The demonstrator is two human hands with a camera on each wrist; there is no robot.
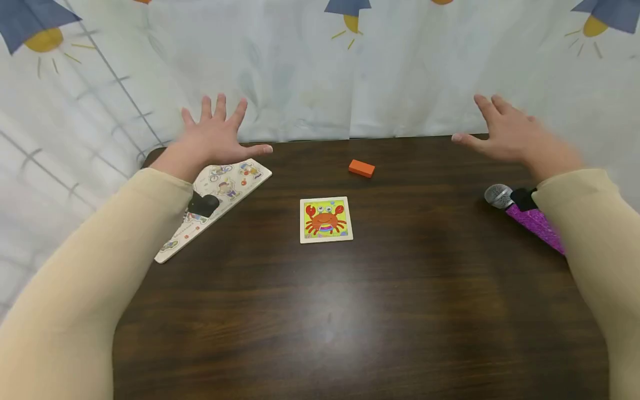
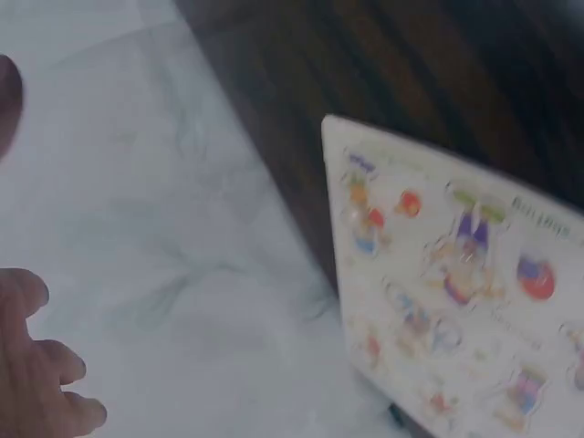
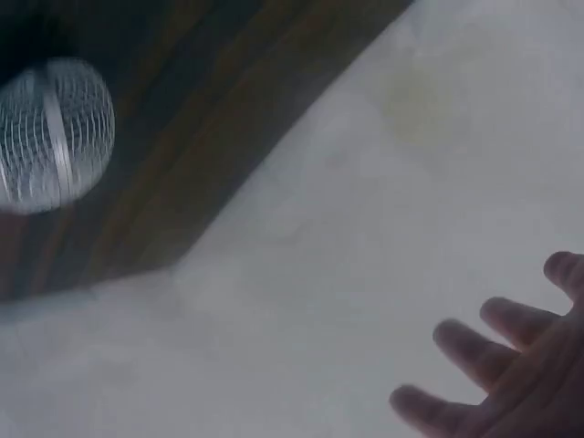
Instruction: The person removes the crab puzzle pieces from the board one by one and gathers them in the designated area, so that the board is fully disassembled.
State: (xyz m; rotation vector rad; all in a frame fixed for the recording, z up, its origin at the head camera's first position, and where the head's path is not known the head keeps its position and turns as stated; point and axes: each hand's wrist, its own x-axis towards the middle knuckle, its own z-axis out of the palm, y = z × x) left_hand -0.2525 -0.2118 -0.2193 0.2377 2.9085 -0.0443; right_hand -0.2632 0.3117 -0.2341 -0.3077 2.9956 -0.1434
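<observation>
My left hand [image 1: 212, 136] is held up with its fingers spread, over the far end of a white wooden picture puzzle board [image 1: 227, 191]. My right hand [image 1: 515, 133], fingers also spread, hovers beyond a microphone [image 1: 498, 196] with a silver mesh head and a glittery purple handle. Neither hand holds anything. Between them on the dark table lies a small square crab puzzle [image 1: 326, 220] in a pale frame. Behind that sits an orange block [image 1: 361, 168]. The right wrist view shows the microphone's mesh head [image 3: 57, 135] close by.
A dark wooden table [image 1: 330, 311] carries these things. Its far edge meets a white curtain [image 1: 300, 72] printed with blue and yellow lamps. The left sleeve hides part of the puzzle board, and the right sleeve covers the microphone's lower end.
</observation>
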